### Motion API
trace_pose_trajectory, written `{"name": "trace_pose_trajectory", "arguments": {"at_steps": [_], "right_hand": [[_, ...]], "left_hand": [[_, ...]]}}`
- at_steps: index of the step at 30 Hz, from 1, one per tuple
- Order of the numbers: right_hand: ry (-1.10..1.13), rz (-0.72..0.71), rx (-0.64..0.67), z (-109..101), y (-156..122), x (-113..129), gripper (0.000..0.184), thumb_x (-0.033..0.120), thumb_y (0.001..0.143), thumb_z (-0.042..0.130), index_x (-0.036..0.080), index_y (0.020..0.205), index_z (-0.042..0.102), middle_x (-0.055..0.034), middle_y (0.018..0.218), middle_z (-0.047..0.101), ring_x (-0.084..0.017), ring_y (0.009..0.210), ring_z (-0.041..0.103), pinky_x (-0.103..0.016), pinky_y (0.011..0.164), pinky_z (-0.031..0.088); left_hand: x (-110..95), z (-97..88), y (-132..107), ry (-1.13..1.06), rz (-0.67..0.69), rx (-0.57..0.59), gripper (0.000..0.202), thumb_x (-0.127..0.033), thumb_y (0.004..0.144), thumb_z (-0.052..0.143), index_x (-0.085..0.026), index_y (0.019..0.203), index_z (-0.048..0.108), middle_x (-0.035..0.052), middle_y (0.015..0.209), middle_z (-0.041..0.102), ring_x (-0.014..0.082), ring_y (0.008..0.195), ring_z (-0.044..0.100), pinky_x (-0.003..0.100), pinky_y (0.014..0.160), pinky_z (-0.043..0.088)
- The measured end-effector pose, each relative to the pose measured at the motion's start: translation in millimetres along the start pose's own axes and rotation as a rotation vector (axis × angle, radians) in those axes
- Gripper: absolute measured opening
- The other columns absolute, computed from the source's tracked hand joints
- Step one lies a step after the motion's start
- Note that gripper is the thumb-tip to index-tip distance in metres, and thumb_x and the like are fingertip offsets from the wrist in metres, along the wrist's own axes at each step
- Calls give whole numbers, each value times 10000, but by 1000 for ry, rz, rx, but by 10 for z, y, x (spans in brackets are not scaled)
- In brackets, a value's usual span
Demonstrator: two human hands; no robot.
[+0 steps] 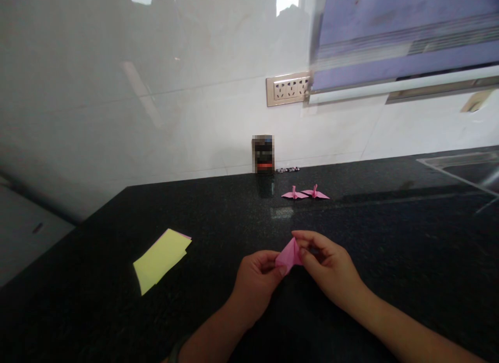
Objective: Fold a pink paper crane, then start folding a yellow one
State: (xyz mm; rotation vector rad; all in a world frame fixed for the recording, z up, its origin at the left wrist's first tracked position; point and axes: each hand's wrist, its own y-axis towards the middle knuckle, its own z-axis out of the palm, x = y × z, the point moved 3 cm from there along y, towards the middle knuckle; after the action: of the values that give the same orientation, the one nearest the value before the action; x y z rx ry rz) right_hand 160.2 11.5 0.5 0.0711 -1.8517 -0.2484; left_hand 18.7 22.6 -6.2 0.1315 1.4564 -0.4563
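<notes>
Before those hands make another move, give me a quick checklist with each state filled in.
1. Left hand gripping the pink paper: ok, it pinches the left side.
2. Right hand on the same piece: ok, thumb and fingers are at its right edge.
3. One hand free: not ok, both are occupied.
4. Two pink paper cranes apart from the hands: ok, they stand farther back.
5. Yellow paper apart from the hands: ok, it lies off to the left.
6. Creases sharp: cannot tell, too small.
</notes>
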Motion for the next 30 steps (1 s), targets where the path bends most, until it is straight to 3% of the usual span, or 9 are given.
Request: {"name": "trace_pose_trajectory", "arguments": {"at_steps": [3, 9, 16, 21, 25, 30], "right_hand": [[-39, -12, -4, -8, 12, 2, 267, 110, 713, 470, 201, 958, 524, -28, 790, 612, -148, 714, 579, -271, 627, 466], [-16, -28, -16, -26, 32, 12, 48, 152, 718, 494, 191, 720, 521, 4, 658, 560, -122, 613, 536, -230, 560, 438], [7, 31, 93, -30, 42, 50, 165, 245, 770, 466, 190, 803, 618, -15, 715, 623, -139, 637, 562, -246, 577, 450], [-62, -99, 112, -10, 35, 116, 97, 232, 747, 517, 192, 742, 605, -11, 718, 589, -135, 655, 542, -237, 579, 431], [-99, -129, 123, 15, 19, 92, 144, 198, 774, 493, 184, 638, 537, -15, 738, 568, -134, 682, 533, -239, 596, 421], [-107, -122, 144, 32, 4, 77, 161, 214, 806, 467, 183, 668, 545, -10, 712, 558, -130, 672, 527, -247, 620, 415]], "left_hand": [[-24, 11, -7, 58, 8, -10, 148, -171, 663, 600, -139, 796, 657, 47, 741, 668, 164, 699, 585, 254, 650, 421], [12, 1, 8, -59, -18, -5, 161, -135, 652, 609, -122, 809, 643, 54, 747, 670, 139, 686, 576, 242, 663, 410], [11, -11, 3, -139, -41, 6, 171, -149, 641, 633, -111, 808, 634, 52, 727, 665, 123, 672, 567, 223, 647, 397], [27, -10, 16, -154, -31, 27, 134, -168, 674, 607, -108, 791, 626, 52, 720, 656, 112, 629, 551, 218, 606, 390], [21, -31, 20, -104, -18, 2, 147, -236, 713, 577, -107, 766, 624, 40, 670, 636, 104, 588, 536, 214, 574, 390], [8, -26, -3, -63, -57, -17, 336, -393, 772, 473, -101, 838, 625, 88, 744, 647, 175, 713, 591, 271, 634, 434]]}}
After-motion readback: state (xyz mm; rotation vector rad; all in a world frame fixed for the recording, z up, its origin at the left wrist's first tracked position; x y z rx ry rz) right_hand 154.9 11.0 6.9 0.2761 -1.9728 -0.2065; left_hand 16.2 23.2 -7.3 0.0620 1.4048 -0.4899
